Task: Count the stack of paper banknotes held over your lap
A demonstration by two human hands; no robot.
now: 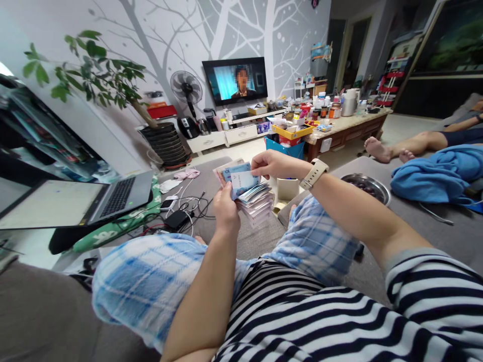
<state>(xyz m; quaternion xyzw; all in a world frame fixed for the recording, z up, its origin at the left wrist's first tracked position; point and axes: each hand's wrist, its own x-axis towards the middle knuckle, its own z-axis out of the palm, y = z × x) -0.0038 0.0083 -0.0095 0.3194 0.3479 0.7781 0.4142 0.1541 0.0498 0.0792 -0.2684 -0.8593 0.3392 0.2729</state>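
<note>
My left hand (226, 207) is closed around the near side of a thick stack of thin printed cards or packets (257, 203), whose edges fan out to the right. On top lies a blue card with a white panel (244, 182); its small print is unreadable. Pinched fingers of my right hand (269, 163), with a pale watch on the wrist, grip this blue card's right edge. Pinkish pieces (222, 172) stick out behind it. Beyond the stack, an open cream box (287, 189) sits between my legs, partly hidden by my right arm.
An open laptop (118, 196) and tangled cables (190, 206) lie at left. On the right are a metal bowl of dark round items (368, 187), a blue cloth (439, 173) and another person's bare feet (377, 149). A cluttered low table (350, 120) stands beyond.
</note>
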